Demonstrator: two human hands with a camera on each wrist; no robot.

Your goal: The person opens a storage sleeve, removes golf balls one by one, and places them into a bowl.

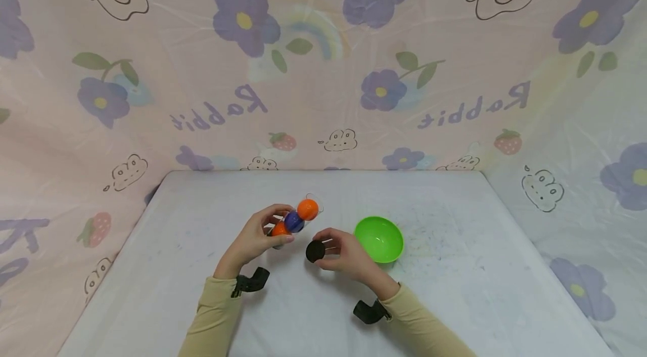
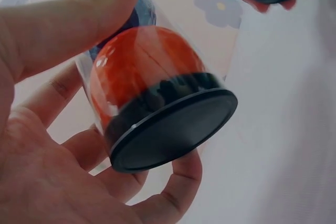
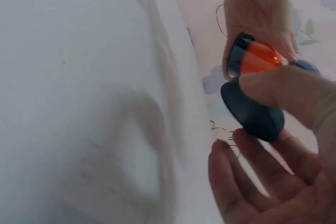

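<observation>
My left hand grips a clear tube holding two orange balls and a blue ball between them. The tube leans, its upper end up to the right. In the left wrist view, a black base closes its lower end, below an orange ball, and the thumb lies across the tube's side. My right hand pinches a round black cap between thumb and fingers. The right wrist view shows that cap apart from the tube, overlapping its base end there.
A bright green bowl stands on the white-covered table, just beyond my right hand. Printed cloth with flowers and rabbits walls the back and both sides. Black wrist mounts stick out from both forearms.
</observation>
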